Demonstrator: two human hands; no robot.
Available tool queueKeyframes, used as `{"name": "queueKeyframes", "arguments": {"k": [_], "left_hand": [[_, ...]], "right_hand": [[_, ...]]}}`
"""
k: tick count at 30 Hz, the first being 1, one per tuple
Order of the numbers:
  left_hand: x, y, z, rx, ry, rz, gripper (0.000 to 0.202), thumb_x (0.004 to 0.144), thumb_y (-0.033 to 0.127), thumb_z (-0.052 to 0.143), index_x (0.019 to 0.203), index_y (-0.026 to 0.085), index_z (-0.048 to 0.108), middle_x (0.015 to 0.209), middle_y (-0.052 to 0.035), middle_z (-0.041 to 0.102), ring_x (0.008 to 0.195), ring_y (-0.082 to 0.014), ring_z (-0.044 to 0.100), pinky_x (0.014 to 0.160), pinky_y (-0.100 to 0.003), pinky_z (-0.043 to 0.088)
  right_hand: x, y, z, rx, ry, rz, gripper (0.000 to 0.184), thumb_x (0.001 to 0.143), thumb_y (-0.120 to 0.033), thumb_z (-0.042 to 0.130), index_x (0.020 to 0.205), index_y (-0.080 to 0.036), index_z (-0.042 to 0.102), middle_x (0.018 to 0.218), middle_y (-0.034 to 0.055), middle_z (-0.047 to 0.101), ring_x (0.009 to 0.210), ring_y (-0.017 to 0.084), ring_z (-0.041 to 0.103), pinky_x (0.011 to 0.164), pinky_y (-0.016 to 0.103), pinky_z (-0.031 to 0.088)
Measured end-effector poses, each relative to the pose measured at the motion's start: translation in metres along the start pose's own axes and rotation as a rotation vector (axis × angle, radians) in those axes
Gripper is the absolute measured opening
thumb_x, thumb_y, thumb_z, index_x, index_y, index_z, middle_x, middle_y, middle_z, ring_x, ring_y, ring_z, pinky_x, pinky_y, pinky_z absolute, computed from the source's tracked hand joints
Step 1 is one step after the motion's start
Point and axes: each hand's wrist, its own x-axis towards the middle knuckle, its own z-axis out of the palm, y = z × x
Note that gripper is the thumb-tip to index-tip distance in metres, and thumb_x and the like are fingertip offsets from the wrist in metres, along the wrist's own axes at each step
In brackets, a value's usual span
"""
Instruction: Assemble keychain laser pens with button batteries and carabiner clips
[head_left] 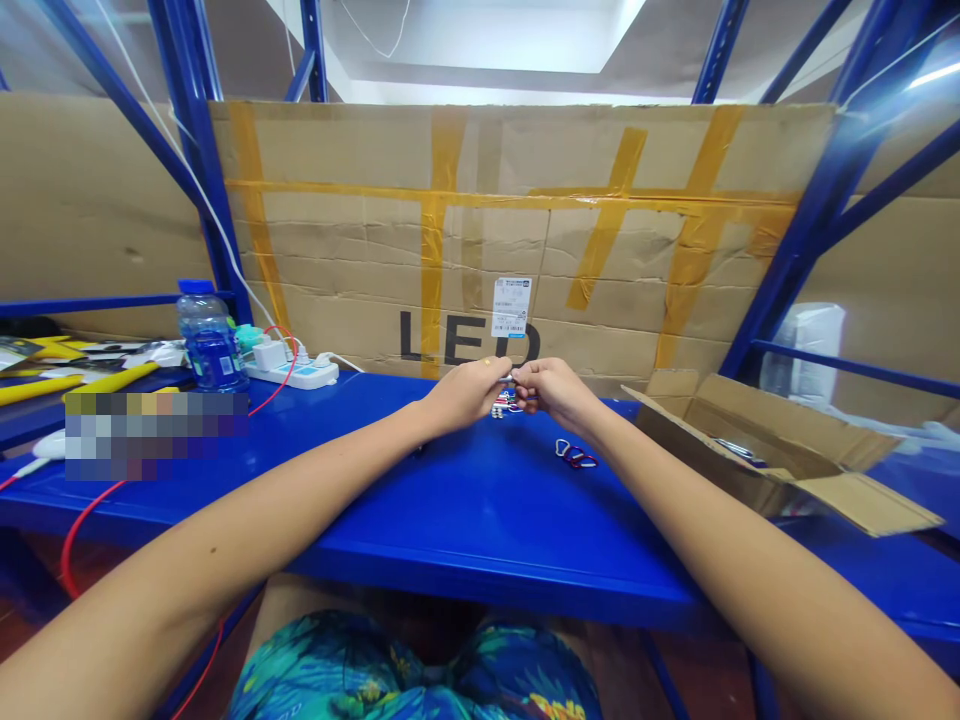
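Observation:
My left hand and my right hand meet above the blue table, fingers pinched together at the tips. A small greyish piece shows between them, too small to name. Just beneath the fingers lie several small white, red and silver items, partly hidden by the hands. Nearer to me, by my right wrist, a few small carabiners, silver and dark red, rest together on the tabletop.
On the right stands an open cardboard box with metallic items inside. A bottle with a blue cap, a white power strip and a red cable are at left. A large cardboard panel closes off the back of the table.

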Motion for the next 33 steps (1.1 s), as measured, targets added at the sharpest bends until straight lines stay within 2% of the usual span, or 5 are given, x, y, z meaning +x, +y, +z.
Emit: {"name": "queueKeyframes", "arguments": {"k": [7,15,20,27,33], "left_hand": [[0.0052,-0.0030,0.0040,-0.025,0.111,-0.014,0.021,0.098,0.020,0.035,0.091,0.015,0.054,0.106,-0.0136,0.056,0.097,-0.0208,0.058,0.093,-0.038,0.047],[0.0011,-0.0056,0.0017,0.030,-0.033,-0.083,0.015,0.096,0.026,0.046,0.093,0.016,0.057,0.087,-0.0080,0.066,0.080,-0.0215,0.062,0.072,-0.034,0.048],[-0.0008,-0.0023,-0.0006,0.084,0.002,0.056,0.013,0.095,0.019,0.040,0.089,0.018,0.051,0.088,-0.0074,0.061,0.081,-0.0196,0.059,0.072,-0.031,0.046],[0.0032,0.0015,0.0004,0.048,0.090,-0.016,0.018,0.098,0.023,0.036,0.095,0.016,0.051,0.099,-0.0107,0.058,0.091,-0.0205,0.058,0.085,-0.036,0.048],[0.0054,-0.0021,0.0018,0.078,-0.055,-0.070,0.022,0.098,0.022,0.037,0.096,0.014,0.057,0.093,-0.0113,0.065,0.086,-0.0222,0.062,0.079,-0.037,0.050]], "right_hand": [[0.0026,-0.0017,-0.0004,-0.055,0.083,-0.108,0.028,0.074,-0.026,0.073,0.056,-0.017,0.054,0.048,0.0012,0.054,0.041,0.011,0.050,0.039,0.024,0.038],[0.0021,0.0029,-0.0009,-0.058,0.032,-0.050,0.028,0.074,-0.026,0.071,0.055,-0.016,0.054,0.048,0.0016,0.054,0.044,0.011,0.051,0.040,0.023,0.038],[-0.0006,0.0003,-0.0010,0.059,-0.049,0.018,0.028,0.070,-0.025,0.072,0.053,-0.015,0.052,0.047,-0.0003,0.049,0.044,0.010,0.049,0.040,0.021,0.034],[-0.0001,-0.0034,0.0008,0.012,0.033,-0.059,0.026,0.072,-0.023,0.070,0.054,-0.016,0.053,0.049,0.0005,0.052,0.042,0.010,0.048,0.040,0.023,0.036],[0.0013,-0.0005,0.0016,-0.055,0.063,-0.053,0.025,0.074,-0.021,0.069,0.056,-0.016,0.053,0.049,0.0010,0.053,0.043,0.011,0.050,0.041,0.024,0.037]]}}
